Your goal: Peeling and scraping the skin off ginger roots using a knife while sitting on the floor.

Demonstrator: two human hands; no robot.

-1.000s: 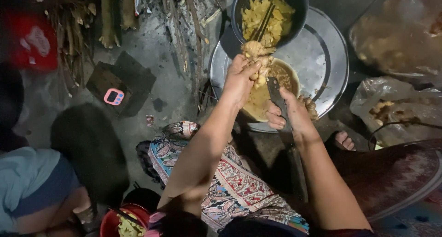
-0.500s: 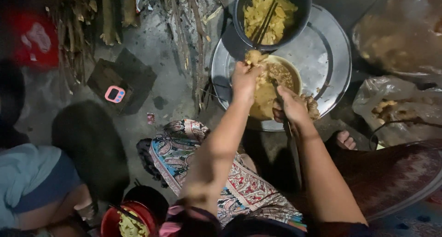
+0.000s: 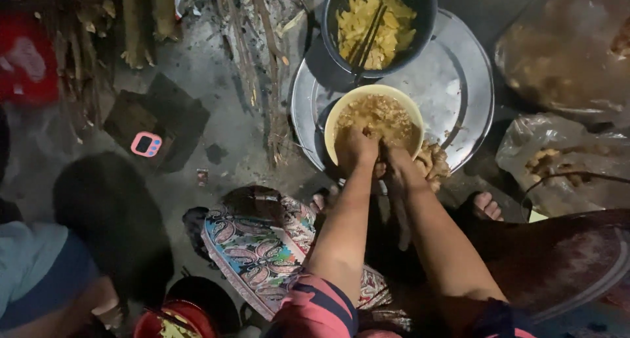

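Beneath both hands, a round metal tray (image 3: 469, 95) on the floor (image 3: 223, 125), carrying the bowls. Right of the hands, two clear bags (image 3: 558, 49) of brownish food, well apart from them. Below the forearms, a patterned cloth (image 3: 256, 253) over the lap. Far left of the hands, another person (image 3: 46, 279) in a light blue top, not touching anything here. Beyond the hands, a dark bowl (image 3: 420, 0) of yellow strips with a pair of dark sticks (image 3: 369, 39) lying in it. Just ahead of the hands, a yellow bowl (image 3: 335, 118) of brown mash (image 3: 380, 115), touching the dark bowl's near side. Well left of the hands, a small pink timer (image 3: 146, 144) on a dark slab. Lower left, a red bowl (image 3: 174, 321) with yellowish food.

Left hand (image 3: 357, 147) at the yellow bowl's near rim, fingers curled down into the mash, closed on a clump of it. Right hand (image 3: 397, 164) just beside the left, touching it, at the same rim; fingers bent inward, but whether gripping anything cannot be told. Just right of the right hand, a pale lump (image 3: 434, 159) of the same stuff on the tray, close to the wrist. Both hands together, low over the bowl's near edge.
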